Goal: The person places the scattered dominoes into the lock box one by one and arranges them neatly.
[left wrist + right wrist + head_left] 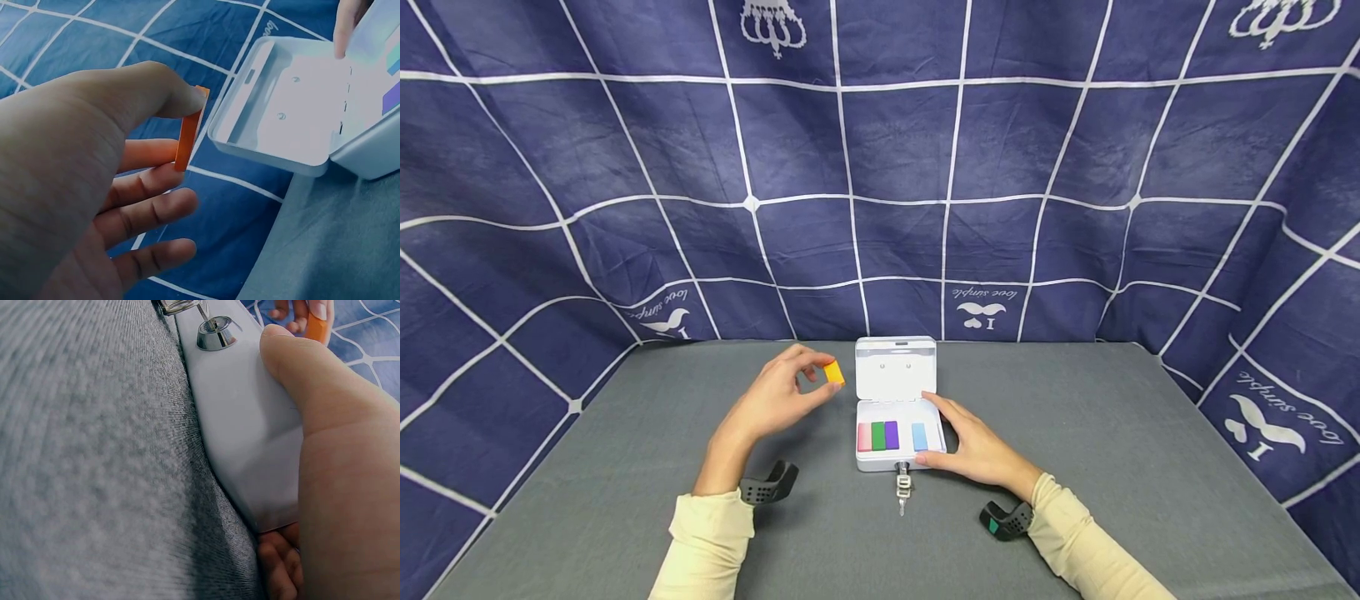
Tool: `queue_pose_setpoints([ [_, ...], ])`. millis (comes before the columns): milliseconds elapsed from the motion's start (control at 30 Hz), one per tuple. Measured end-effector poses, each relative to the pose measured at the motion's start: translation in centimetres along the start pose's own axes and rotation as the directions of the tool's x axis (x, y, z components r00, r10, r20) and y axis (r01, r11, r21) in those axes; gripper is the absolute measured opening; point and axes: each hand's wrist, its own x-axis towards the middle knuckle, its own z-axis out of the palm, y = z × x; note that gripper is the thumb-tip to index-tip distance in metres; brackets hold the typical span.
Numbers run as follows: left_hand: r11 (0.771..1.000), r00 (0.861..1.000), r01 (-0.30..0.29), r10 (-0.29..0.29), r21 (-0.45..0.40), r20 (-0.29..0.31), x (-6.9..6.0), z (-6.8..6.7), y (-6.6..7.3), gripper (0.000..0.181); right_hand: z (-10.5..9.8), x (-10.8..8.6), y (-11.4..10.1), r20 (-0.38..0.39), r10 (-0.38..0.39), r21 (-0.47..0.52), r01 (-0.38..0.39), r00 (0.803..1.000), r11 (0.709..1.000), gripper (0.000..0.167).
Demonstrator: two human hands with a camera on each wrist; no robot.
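Note:
A flat orange-yellow block (pixel 834 373) is pinched between the thumb and fingers of my left hand (pixel 775 402), raised left of the white metal box. In the left wrist view the block (pixel 191 131) appears edge-on, the lower fingers loosely spread. My right hand (pixel 976 447) grips the right side of the white box (pixel 874 465), thumb at the front edge and a finger near the hinge. The lid (pixel 887 385) stands raised. Inside lie a pink block (pixel 865 437), a green block (pixel 878 436) and a purple block (pixel 892 435) side by side, with a light blue block (pixel 919 437) apart to the right.
Keys (pixel 903 492) hang from the lock (pixel 215 334) on the box's front. A grey cloth (pixel 1060 417) covers the table. Behind it hangs a dark blue curtain (pixel 895 158) with white grid lines. Each wrist wears a black device.

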Motion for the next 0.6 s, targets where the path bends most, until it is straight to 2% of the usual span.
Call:
queue_pose_setpoints([
  [200, 0.999, 0.999, -0.031, 0.031, 0.008, -0.013, 0.2, 0.4, 0.7, 0.038, 0.0, 0.0, 0.1, 0.001, 0.001, -0.002, -0.001, 1.0, 1.0, 0.096],
  [400, 1.0, 1.0, -0.03, 0.03, 0.0, 0.009, 0.2, 0.8, 1.5, 0.038, 0.0, 0.0, -0.1, 0.007, 0.007, 0.001, -0.007, 1.0, 1.0, 0.096],
  [600, 0.996, 0.996, -0.087, 0.087, -0.019, 0.015, 0.4, 1.4, 1.9, 0.036, 0.0, 0.0, 0.0, 0.009, 0.012, -0.001, -0.012, 1.0, 1.0, 0.096],
])
